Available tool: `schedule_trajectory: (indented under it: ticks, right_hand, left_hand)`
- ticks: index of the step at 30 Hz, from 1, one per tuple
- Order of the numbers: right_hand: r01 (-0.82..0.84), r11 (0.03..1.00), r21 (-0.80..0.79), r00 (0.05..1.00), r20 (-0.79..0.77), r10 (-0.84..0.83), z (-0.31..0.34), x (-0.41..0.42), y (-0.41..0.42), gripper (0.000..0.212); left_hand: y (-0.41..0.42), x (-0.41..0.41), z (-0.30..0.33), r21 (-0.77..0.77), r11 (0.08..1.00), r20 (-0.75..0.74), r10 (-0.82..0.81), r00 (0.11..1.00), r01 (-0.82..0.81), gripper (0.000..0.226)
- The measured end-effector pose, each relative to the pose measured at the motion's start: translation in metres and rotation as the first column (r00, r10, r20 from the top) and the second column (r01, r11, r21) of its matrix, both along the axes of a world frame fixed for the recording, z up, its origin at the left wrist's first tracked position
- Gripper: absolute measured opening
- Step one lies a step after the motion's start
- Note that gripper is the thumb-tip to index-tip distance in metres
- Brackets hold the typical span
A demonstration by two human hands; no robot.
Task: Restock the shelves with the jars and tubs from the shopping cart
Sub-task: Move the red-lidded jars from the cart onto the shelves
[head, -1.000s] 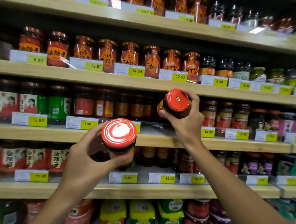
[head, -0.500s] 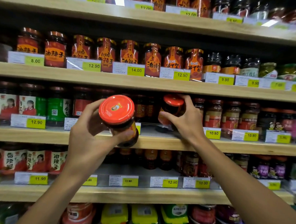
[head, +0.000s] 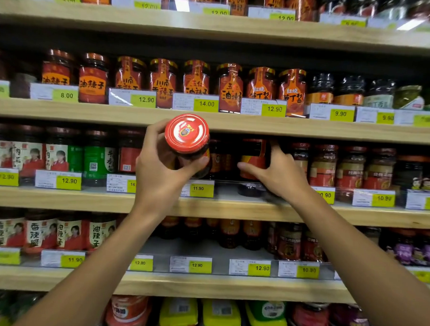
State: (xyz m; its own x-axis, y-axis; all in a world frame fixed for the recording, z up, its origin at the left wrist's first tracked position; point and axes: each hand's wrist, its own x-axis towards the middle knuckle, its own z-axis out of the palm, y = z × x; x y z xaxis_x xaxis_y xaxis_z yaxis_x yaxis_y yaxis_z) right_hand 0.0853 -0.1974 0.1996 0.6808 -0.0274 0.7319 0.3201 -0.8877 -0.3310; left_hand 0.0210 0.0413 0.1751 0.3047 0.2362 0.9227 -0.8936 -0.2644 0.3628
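Observation:
My left hand [head: 158, 170] grips a dark sauce jar with a red lid [head: 187, 141], tilted so the lid faces me, in front of the middle wooden shelf [head: 57, 199]. My right hand [head: 280, 176] reaches into that shelf and is wrapped around a second jar with a red and yellow label [head: 252, 162], which stands upright on the shelf floor among dark jars. Its lid is hidden in the shadow under the shelf above.
Rows of chilli sauce jars [head: 163, 78] fill the upper shelf behind yellow price tags [head: 205, 105]. Labelled jars [head: 60, 154] stand left and jars [head: 350, 170] right on the middle shelf. The lower shelf [head: 202, 286] has a gap behind its tags. Tubs [head: 220, 317] sit at the bottom.
My left hand has risen and moved right with its jar, up to the middle shelf. My right hand has pushed its jar deeper in and set it upright on the shelf.

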Motion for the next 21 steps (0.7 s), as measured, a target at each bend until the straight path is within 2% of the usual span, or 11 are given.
schedule_trajectory:
  ticks: [4, 9, 12, 16, 21]
  right_hand:
    - [-0.095, 0.995, 0.028, 0.994, 0.049, 0.094, -0.031, -0.031, -0.003, 0.103]
    - [-0.195, 0.981, 0.02, 0.967, 0.173, 0.189, -0.066, -0.06, -0.01, 0.092]
    - [-0.248, 0.968, 0.047, 0.954, 0.186, 0.236, -0.079, -0.068, -0.012, 0.087]
    - [-0.316, 0.935, 0.164, 0.94, 0.19, 0.284, -0.092, -0.068, -0.016, 0.091]
    - [-0.365, 0.903, 0.227, 0.923, 0.216, 0.319, -0.096, -0.067, -0.014, 0.092]
  left_hand:
    - [-0.009, 0.01, -0.004, -0.001, 0.999, 0.012, 0.035, 0.999, -0.035, 0.074]
    - [-0.014, 0.028, -0.007, -0.03, 0.998, -0.037, 0.055, 0.998, -0.056, 0.074]
    - [-0.018, 0.036, -0.006, -0.033, 0.996, -0.072, 0.078, 0.994, -0.081, 0.072]
    - [-0.02, 0.044, -0.005, -0.013, 0.992, -0.111, 0.125, 0.986, -0.127, 0.073]
    - [-0.022, 0.051, -0.008, 0.024, 0.983, -0.134, 0.182, 0.974, -0.18, 0.072]
